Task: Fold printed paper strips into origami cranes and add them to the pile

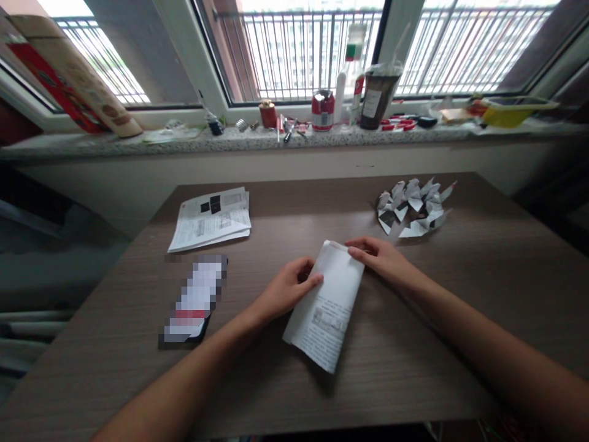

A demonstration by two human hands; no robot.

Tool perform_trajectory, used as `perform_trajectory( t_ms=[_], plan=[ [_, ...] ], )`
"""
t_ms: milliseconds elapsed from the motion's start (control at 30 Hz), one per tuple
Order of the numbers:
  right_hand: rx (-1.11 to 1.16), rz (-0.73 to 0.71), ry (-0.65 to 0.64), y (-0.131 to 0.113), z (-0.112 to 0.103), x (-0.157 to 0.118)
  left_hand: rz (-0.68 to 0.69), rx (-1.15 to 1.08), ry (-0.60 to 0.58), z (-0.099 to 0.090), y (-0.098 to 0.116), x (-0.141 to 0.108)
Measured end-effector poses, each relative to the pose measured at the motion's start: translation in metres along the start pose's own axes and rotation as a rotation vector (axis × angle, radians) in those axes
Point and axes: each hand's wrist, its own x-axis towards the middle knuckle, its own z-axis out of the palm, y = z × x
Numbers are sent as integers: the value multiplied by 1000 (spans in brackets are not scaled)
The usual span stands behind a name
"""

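A folded sheet of printed paper [332, 301] is held tilted above the middle of the table, its lower part covered in small text and a little picture. My left hand [294, 283] grips its left edge, thumb on top and fingers behind. At the upper right corner, my right hand [370, 253] pinches the paper between thumb and fingers. Parts of the fingers of both hands are hidden behind the sheet or curled under.
Left on the brown table [285, 215] are a stack of printed sheets [214, 218] and a phone [196, 298], its screen blurred. A ring of folded paper pieces [414, 207] lies at the back right. The windowsill [239, 140] carries a can [323, 110], a drink cup [378, 98] and scissors [399, 124].
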Motion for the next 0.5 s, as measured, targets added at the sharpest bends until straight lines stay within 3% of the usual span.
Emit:
perform_trajectory(
  t_ms=[133, 300, 500],
  plan=[
    [120, 62, 14, -1, 6, -11, 0, -84, -3, 7, 3, 1],
    [13, 28, 75, -7, 5, -14, -17, -146, -55, 12, 10, 3],
    [-116, -27, 15, -8, 2, -12, -16, -168, 80, 15, 17, 16]
  ],
)
